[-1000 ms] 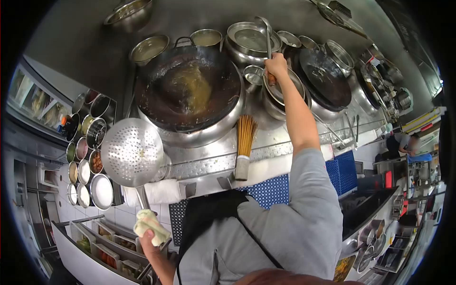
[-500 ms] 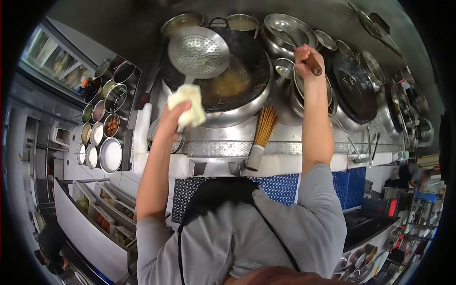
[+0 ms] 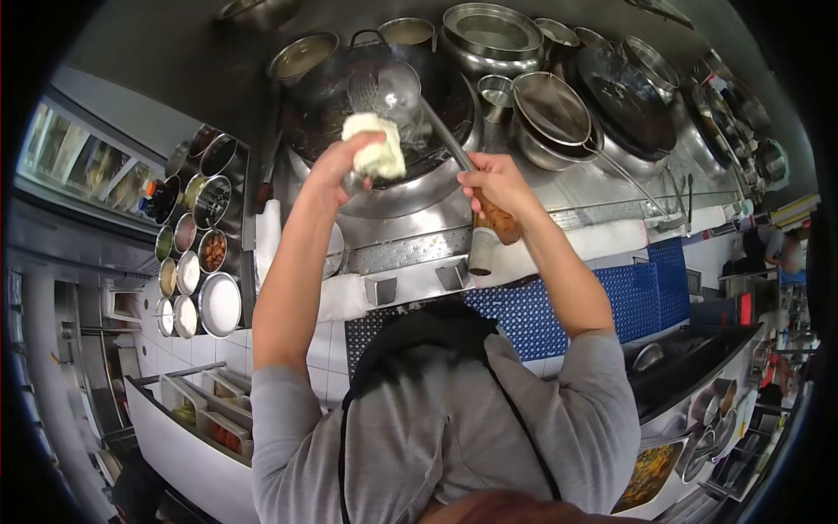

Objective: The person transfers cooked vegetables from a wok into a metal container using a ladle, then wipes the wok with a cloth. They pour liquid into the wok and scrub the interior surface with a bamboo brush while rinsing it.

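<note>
My left hand [image 3: 340, 168] is closed around a pale folded cloth [image 3: 377, 148], held over the near part of a large black wok [image 3: 301, 131]. Beyond the cloth, a perforated skimmer [image 3: 363, 90] is partly covered by a ladle's bowl, and the cloth hides its handle. My right hand [image 3: 496, 185] grips that ladle [image 3: 447, 138] near its wooden end, with the bowl over the wok. Just below my right hand, the wrapped handle of a bamboo brush [image 3: 480, 253] rests on the steel counter edge.
A mesh strainer [image 3: 552, 109] lies across a pot right of the wok, with another dark wok [image 3: 624, 105] beyond. Metal seasoning containers [image 3: 218, 304] stand at left. White towels [image 3: 576, 249] line the counter's front. Blue perforated mats [image 3: 567, 310] cover the floor, and another person [image 3: 768, 244] is at far right.
My right hand has come down and left, bringing the ladle bowl over the wok in front of the skimmer. My left hand with the cloth has shifted slightly right and up. The view has shifted.
</note>
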Motion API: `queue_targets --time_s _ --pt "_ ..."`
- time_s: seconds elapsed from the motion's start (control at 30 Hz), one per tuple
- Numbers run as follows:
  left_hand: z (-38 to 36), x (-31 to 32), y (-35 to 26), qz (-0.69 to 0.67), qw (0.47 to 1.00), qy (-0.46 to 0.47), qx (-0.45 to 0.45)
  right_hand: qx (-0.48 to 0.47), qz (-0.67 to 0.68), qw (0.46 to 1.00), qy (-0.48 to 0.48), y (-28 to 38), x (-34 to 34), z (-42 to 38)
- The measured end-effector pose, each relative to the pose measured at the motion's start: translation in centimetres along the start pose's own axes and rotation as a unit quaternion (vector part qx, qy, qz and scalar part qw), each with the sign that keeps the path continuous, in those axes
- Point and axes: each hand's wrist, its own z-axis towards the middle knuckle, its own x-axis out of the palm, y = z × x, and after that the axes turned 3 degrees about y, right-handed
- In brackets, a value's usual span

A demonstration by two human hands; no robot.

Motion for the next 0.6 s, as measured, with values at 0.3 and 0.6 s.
queue_targets --time_s 0.3,0.6 --pt "-6.4 -11.0 -2.1 0.35 0.924 -0.071 0.138 -0.191 -0.56 0.795 -0.133 2.6 -4.0 -5.3" --pt "-8.2 -11.3 -1.9 0.607 0.755 -0.117 0.217 -0.207 -0.618 0.75 -0.111 2.2 -4.3 -0.6"
